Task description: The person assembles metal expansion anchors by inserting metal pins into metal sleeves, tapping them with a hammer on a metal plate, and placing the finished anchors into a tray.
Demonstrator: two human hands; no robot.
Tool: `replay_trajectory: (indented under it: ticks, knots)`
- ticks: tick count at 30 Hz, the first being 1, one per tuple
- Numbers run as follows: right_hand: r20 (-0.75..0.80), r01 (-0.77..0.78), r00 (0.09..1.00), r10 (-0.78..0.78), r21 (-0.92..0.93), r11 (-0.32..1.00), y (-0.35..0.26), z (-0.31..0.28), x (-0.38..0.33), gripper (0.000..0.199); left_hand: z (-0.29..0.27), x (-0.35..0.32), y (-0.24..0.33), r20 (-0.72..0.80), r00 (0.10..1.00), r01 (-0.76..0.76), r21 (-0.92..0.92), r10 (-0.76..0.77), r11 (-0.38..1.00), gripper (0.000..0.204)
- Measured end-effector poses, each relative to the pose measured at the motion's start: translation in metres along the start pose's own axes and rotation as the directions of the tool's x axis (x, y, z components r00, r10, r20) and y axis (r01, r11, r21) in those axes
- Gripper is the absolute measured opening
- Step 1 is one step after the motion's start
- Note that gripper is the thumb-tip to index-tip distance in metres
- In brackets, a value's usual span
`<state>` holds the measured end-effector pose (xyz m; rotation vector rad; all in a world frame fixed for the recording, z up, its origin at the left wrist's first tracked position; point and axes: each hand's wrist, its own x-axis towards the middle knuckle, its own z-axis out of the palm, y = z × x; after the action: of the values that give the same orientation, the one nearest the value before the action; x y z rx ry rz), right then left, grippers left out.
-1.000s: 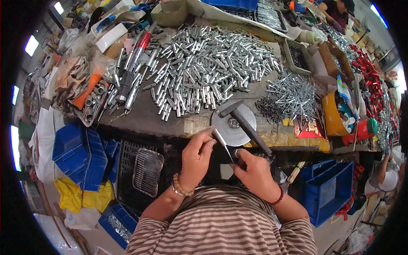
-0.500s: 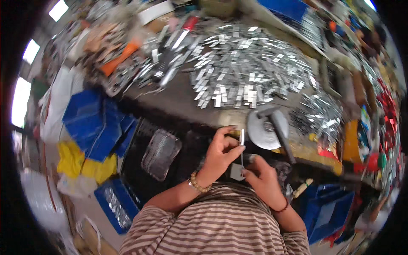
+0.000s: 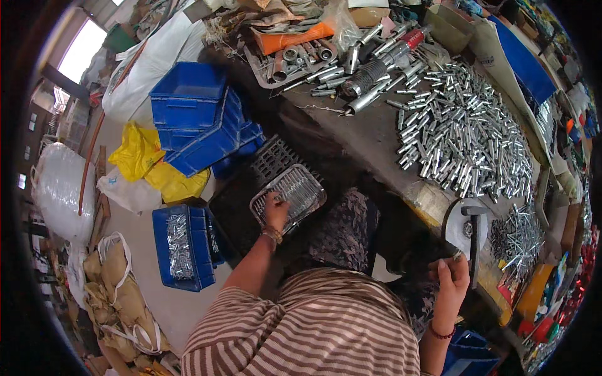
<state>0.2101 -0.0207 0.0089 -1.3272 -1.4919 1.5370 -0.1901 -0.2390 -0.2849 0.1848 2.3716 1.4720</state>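
Note:
My left hand point(image 3: 276, 212) is at the left edge of a shallow metal tray point(image 3: 323, 199) filled with slim metal rods point(image 3: 295, 190) in rows. Its fingers are curled in, and whatever they hold is hidden. Off to the right, my right hand point(image 3: 453, 276) is raised with thumb and fingertips pinched together. A tiny bit of something shows at its fingertips, too small to name. Just beyond that hand, a hammer point(image 3: 475, 232) rests across a round metal disc point(image 3: 453, 219) at the bench edge.
A big heap of short metal tubes point(image 3: 464, 138) covers the bench, with thin metal pins point(image 3: 522, 241) to its right. Stacked blue bins point(image 3: 188, 94) and yellow bags point(image 3: 141, 156) are at left. A lower blue bin point(image 3: 202, 250) holds metal pieces. Wrenches point(image 3: 282, 66) lie at the back.
The view has swung left. My hands, earlier close together around a thin metal rod, are now wide apart: the left at the tray, the right near the hammer.

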Motion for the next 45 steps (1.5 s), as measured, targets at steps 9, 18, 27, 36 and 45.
replay_trajectory:
  ticks: [9, 18, 27, 36, 45]
  knots:
    - [-0.011, -0.020, 1.000, 0.020, 0.030, 0.999, -0.001, 0.009, -0.003, 0.019, 0.015, 0.040, -0.022, -0.118, 0.993, 0.000, 0.237, 0.029, 0.971, 0.054]
    - [0.010, -0.064, 0.998, 0.064, 0.011, 0.998, 0.001, 0.004, -0.009, 0.016, 0.007, 0.056, -0.018, -0.062, 0.997, -0.020, 0.218, 0.035, 0.976, 0.058]
    - [0.009, -0.084, 0.996, 0.084, 0.007, 0.996, 0.007, 0.002, -0.010, 0.013, 0.002, 0.046, 0.007, -0.008, 0.995, -0.088, 0.465, 0.104, 0.881, 0.056]
    - [0.075, -0.103, 0.992, 0.097, 0.078, 0.992, 0.019, 0.001, -0.011, 0.015, 0.001, 0.041, 0.013, 0.028, 0.979, -0.185, 0.515, 0.200, 0.837, 0.048]
    - [0.078, -0.094, 0.993, 0.086, 0.108, 0.990, 0.007, -0.002, -0.009, 0.020, 0.046, -0.009, 0.257, -0.097, 0.803, -0.596, -0.114, 0.588, 0.795, 0.017]
